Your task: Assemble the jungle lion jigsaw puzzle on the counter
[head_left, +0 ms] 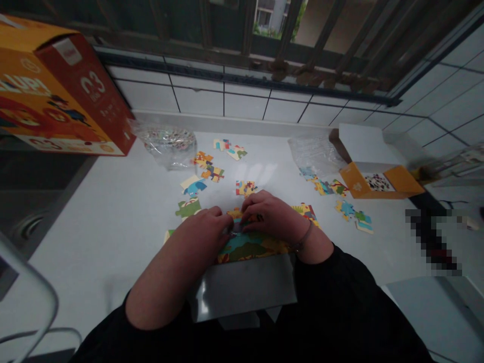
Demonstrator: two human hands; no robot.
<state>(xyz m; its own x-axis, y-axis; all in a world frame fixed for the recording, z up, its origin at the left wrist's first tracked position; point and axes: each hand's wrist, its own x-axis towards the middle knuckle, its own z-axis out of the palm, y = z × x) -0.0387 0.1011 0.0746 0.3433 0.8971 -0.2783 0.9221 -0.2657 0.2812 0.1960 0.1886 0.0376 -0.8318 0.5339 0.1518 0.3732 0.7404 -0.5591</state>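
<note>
My left hand (204,229) and my right hand (270,214) rest side by side on a partly joined colourful jigsaw (249,247) at the near edge of the white counter (113,222). The fingertips of both hands meet on a small puzzle piece (236,216) at the top edge of the joined part. The hands hide much of it. Loose pieces lie around: a green one (188,207) and a blue one (194,186) to the left, a mixed one (245,188) just beyond my fingers, several more (353,212) to the right.
A big orange puzzle box (56,96) stands at the back left. A clear plastic bag with pieces (168,143) lies beside it, another bag (315,154) at the right. A small open orange box (380,181) sits far right. Tiled wall and barred window behind.
</note>
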